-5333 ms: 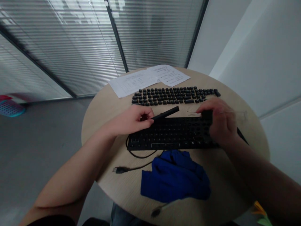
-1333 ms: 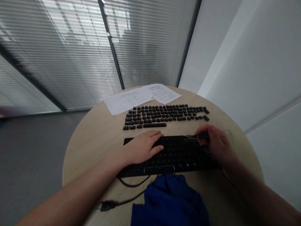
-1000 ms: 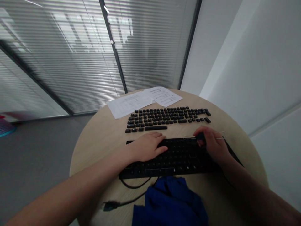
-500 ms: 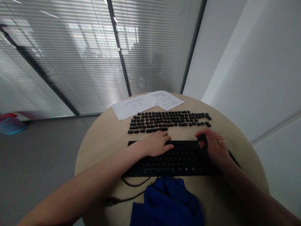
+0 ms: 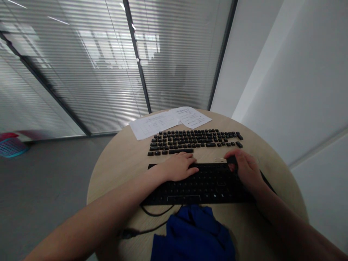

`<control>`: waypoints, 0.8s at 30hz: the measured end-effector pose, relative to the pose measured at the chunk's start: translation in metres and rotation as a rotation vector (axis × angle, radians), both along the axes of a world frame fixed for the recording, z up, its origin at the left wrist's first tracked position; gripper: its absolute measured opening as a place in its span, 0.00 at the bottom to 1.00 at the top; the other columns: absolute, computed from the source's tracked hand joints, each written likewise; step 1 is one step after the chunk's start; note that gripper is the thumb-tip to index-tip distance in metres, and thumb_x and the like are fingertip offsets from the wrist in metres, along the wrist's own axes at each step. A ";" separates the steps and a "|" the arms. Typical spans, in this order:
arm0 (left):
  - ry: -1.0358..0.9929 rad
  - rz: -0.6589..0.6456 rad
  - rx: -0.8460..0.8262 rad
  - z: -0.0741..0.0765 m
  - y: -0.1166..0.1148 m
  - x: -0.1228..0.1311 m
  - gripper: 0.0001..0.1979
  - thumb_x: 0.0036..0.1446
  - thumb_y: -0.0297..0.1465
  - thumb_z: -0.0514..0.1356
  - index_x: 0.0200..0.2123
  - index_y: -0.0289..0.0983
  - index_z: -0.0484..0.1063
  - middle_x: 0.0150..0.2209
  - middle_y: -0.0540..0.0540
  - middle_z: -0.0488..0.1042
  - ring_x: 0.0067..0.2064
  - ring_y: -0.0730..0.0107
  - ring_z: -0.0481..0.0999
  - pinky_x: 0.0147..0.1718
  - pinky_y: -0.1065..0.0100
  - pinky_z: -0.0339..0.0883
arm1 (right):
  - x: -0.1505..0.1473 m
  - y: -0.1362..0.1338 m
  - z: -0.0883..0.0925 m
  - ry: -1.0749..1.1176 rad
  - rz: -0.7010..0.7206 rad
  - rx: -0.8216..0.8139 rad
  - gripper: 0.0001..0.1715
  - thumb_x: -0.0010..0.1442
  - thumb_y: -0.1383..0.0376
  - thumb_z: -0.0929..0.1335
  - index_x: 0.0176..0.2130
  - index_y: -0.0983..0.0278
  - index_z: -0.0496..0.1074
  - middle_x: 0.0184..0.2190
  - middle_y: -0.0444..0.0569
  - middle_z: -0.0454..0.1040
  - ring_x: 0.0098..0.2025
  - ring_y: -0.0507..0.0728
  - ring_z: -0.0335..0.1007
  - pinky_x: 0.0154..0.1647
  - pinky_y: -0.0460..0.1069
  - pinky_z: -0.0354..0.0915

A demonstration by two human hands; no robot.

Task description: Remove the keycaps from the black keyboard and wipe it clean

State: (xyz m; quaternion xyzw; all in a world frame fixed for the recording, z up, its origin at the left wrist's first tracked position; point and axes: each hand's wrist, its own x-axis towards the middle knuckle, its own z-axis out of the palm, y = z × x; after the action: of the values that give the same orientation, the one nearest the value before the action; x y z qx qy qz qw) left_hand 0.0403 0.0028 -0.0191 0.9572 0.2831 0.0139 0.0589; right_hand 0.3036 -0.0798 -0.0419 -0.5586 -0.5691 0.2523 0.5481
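Note:
A black keyboard base (image 5: 185, 190) without its keycaps lies across the table in front of me. My left hand (image 5: 181, 166) rests flat over its upper left part, fingers stretched past the far edge. Over the upper right part, my right hand (image 5: 246, 168) is closed on a keycap puller (image 5: 231, 159) with a black handle and thin wire loops. Some of the wire sticks out to the left of the fingers, and a little shows on the right. Beyond the base, the removed black keycaps (image 5: 187, 137) are laid out in rows, with a long space bar (image 5: 181, 150) nearest my left hand.
Printed paper sheets (image 5: 154, 125) lie at the far side of the round wooden table (image 5: 114, 156). A blue cloth (image 5: 193, 235) and a black cable (image 5: 152, 229) are on the near side. A basket (image 5: 12, 146) stands on the floor at left.
The view has shifted slightly. My right hand has turned a little with the keycap puller, and less wire shows on its right side. My left hand stays on the keyboard base.

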 end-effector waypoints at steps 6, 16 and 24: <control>0.006 -0.009 -0.017 0.002 -0.007 -0.005 0.27 0.72 0.47 0.50 0.61 0.33 0.72 0.64 0.34 0.71 0.63 0.49 0.72 0.62 0.53 0.64 | -0.001 -0.002 0.004 0.049 -0.004 0.008 0.33 0.69 0.39 0.61 0.34 0.61 0.76 0.16 0.41 0.67 0.20 0.52 0.64 0.23 0.47 0.61; -0.076 0.023 -0.026 -0.005 -0.025 -0.030 0.29 0.70 0.44 0.55 0.68 0.35 0.61 0.67 0.35 0.67 0.67 0.49 0.67 0.65 0.49 0.61 | -0.013 -0.007 0.013 0.123 0.313 -0.199 0.20 0.59 0.52 0.75 0.44 0.61 0.73 0.25 0.42 0.77 0.22 0.52 0.74 0.23 0.47 0.71; -0.126 0.005 0.016 -0.007 -0.019 -0.047 0.28 0.71 0.45 0.53 0.67 0.37 0.62 0.66 0.36 0.69 0.67 0.51 0.68 0.65 0.50 0.61 | -0.013 -0.014 0.020 0.136 0.482 -0.189 0.21 0.64 0.47 0.72 0.43 0.62 0.73 0.31 0.49 0.81 0.26 0.54 0.78 0.28 0.49 0.76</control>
State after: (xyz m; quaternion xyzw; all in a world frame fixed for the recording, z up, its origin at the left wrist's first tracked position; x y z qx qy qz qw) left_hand -0.0064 -0.0163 -0.0259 0.9542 0.2809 0.0765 0.0690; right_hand 0.2902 -0.0934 -0.0217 -0.4373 -0.6217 0.4643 0.4546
